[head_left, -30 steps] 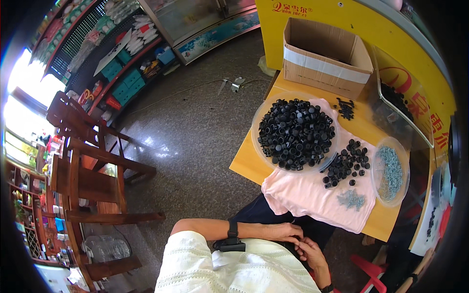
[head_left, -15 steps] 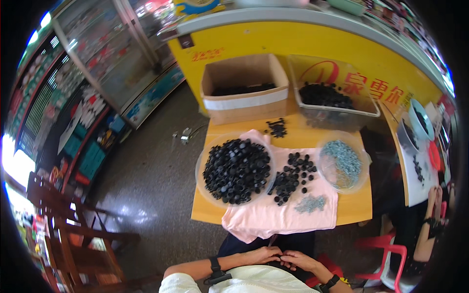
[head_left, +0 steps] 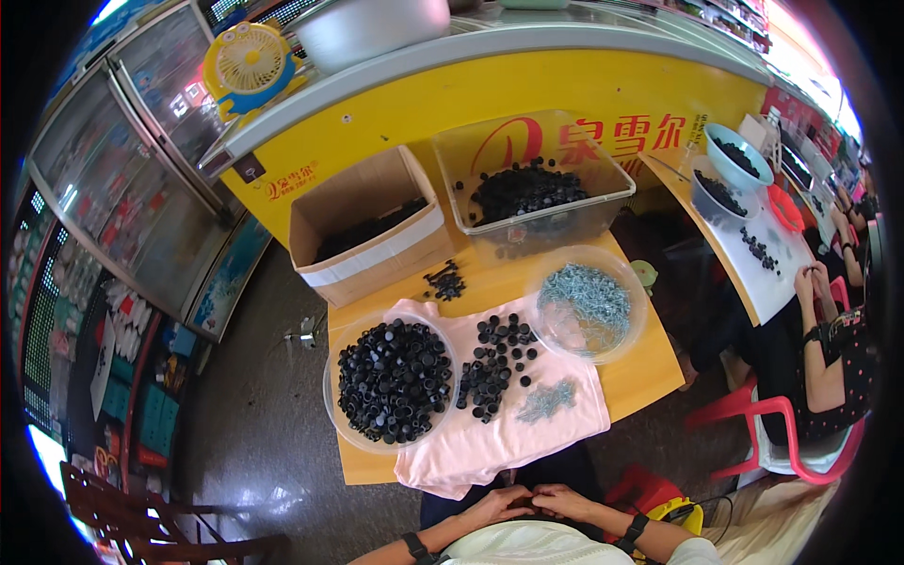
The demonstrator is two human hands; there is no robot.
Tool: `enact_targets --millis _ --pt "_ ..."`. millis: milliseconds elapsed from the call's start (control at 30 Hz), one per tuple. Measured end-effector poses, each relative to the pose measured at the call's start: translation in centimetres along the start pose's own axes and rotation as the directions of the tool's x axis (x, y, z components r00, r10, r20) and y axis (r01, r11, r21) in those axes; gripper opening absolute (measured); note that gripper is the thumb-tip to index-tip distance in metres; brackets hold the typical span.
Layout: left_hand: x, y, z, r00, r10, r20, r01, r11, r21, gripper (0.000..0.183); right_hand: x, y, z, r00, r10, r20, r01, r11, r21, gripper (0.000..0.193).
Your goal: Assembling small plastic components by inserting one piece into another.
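My left hand [head_left: 499,506] and my right hand [head_left: 563,502] are together over my lap, at the table's near edge. Their fingers are curled and meet; whatever lies within them, if anything, is hidden. Beyond them a pink cloth [head_left: 556,445] covers part of the wooden table [head_left: 650,381]. On the cloth lie a loose group of small black round caps [head_left: 487,374] and a little pile of thin silvery metal pieces [head_left: 547,402]. A clear round tub [head_left: 331,414] heaped with black caps stands left, and another clear tub [head_left: 637,330] with silvery pieces stands right.
At the table's back are a cardboard box [head_left: 377,261] and a clear plastic bin [head_left: 537,233], both with black parts. Small black pieces [head_left: 446,281] lie before them. A yellow counter [head_left: 377,113] rises behind. At right, another person's hands [head_left: 812,281] are near a side table [head_left: 780,294].
My view has turned to the right and tilted up, so the table sits further left and the fan and metal basin show fully. My hands stay together at my lap.
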State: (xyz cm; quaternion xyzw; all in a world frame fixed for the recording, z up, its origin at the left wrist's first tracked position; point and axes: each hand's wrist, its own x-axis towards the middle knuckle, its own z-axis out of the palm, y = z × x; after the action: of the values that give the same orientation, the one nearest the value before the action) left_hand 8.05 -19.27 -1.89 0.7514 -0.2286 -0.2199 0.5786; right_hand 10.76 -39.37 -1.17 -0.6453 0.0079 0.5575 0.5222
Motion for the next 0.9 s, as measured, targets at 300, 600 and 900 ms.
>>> enact_targets --millis 300,600,900 --pt "-0.1 -0.7 0.1 0.997 0.073 0.001 -0.073 0.997 0.017 0.013 0.8 0.0 1.0 0.973 -0.206 -0.106 0.158 0.925 -0.344 0.042" --pt "-1.0 -1.6 -0.1 0.996 0.089 0.026 -0.090 0.996 0.024 0.015 2.0 0.9 2.3 0.978 -0.168 -0.127 0.071 0.831 -0.551 0.044" --pt "-1.3 -2.0 -0.1 0.996 0.046 0.081 -0.054 0.995 0.090 0.017 3.7 4.8 2.1 0.949 -0.292 -0.120 0.253 0.930 -0.268 0.029"
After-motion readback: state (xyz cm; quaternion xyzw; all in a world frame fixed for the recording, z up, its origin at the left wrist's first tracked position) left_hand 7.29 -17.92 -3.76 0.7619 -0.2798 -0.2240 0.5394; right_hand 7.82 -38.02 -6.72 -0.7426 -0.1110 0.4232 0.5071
